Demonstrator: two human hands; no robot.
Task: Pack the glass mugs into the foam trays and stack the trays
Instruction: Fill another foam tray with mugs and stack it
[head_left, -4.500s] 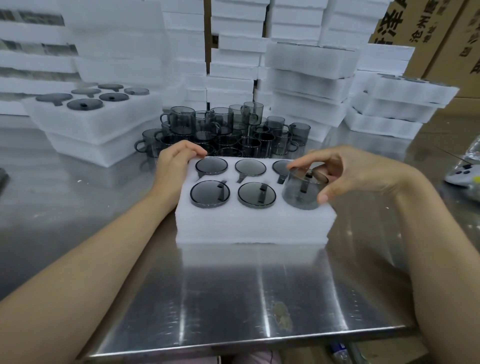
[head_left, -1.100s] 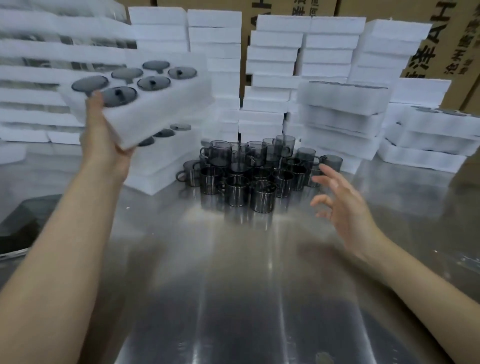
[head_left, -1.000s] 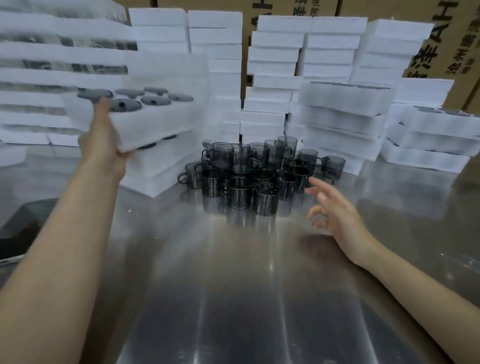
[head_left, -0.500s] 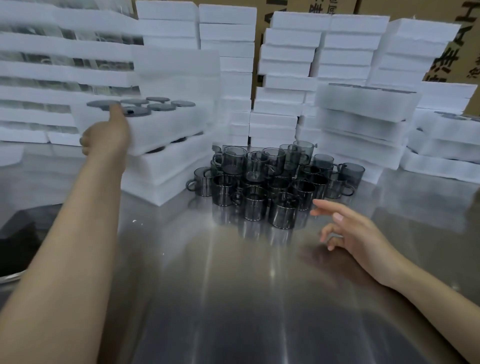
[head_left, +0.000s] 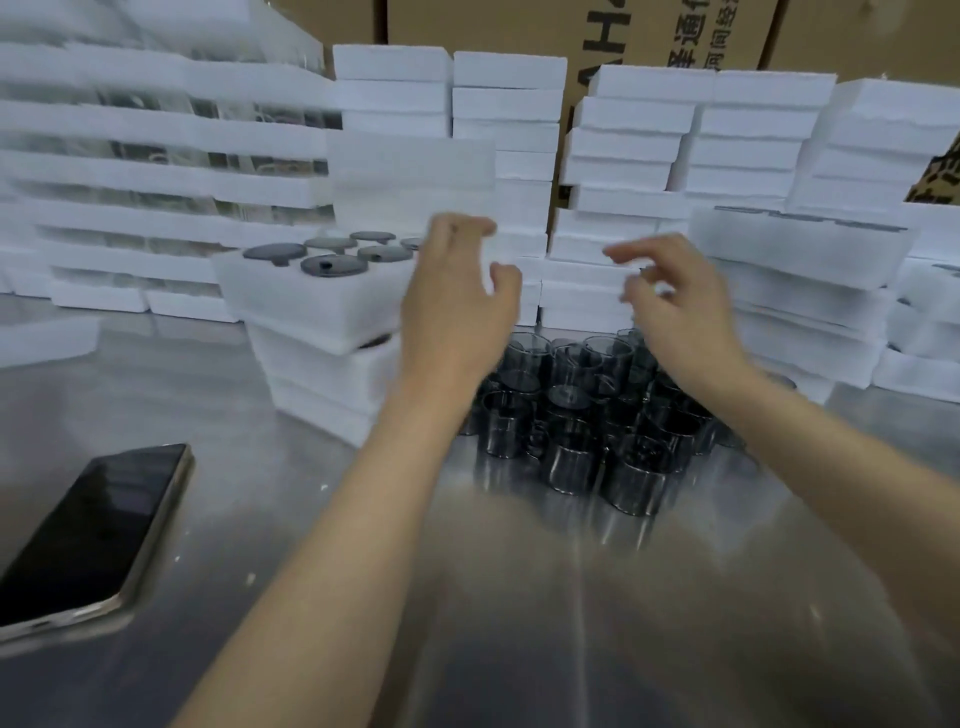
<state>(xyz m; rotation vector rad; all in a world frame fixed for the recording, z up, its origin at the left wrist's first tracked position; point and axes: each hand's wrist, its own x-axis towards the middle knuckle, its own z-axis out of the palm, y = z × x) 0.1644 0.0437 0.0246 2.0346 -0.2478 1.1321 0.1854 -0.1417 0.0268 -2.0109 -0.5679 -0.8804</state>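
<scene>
Nearest, a dark flat smartphone (head_left: 88, 530) lies screen-up at the left edge of the brushed steel table (head_left: 519, 639). Further in, two bare forearms reach forward, and the left hand (head_left: 457, 306) and right hand (head_left: 680, 312) hang in the air above a tight cluster of smoky grey glass mugs (head_left: 576, 415) standing on the table; neither hand touches a mug. Both hands have their fingers (head_left: 467, 226) loosely bent and spread apart, gripping nothing. Just left of the left hand, a white foam tray (head_left: 311, 304) with dark mugs seated in its round pockets tops a short stack of like trays, sitting slightly askew. Behind everything rise tall stacks of white foam trays (head_left: 509, 104), with brown cardboard boxes (head_left: 493, 26) at the very back.
</scene>
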